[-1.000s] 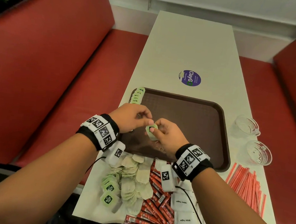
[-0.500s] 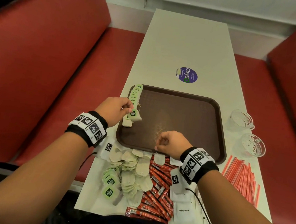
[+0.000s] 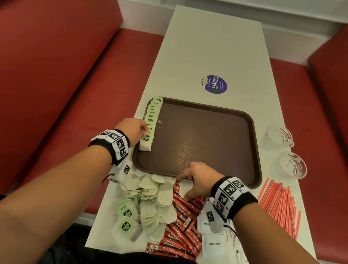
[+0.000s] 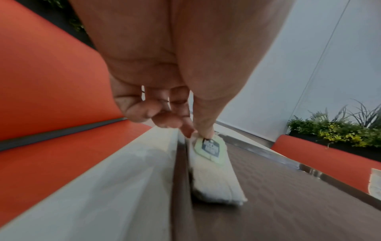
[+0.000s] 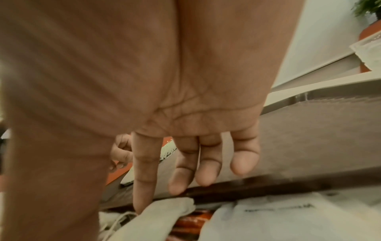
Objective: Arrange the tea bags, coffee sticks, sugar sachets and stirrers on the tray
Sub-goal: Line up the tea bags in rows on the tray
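At left edge of the tray (image 3: 253, 140), our left hand (image 3: 134, 128) pinches the newest tea bag (image 3: 146, 143) into the row; right hand (image 3: 198, 177), fingers relaxed, touches loose bags (image 3: 154, 192) lower centre on table (image 3: 209, 49), likely picking next

Left hand (image 3: 135, 130) fingers pinched, right hand (image 3: 199, 180) fingers extended

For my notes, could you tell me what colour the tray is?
Dark brown tray, clearest in the head view.
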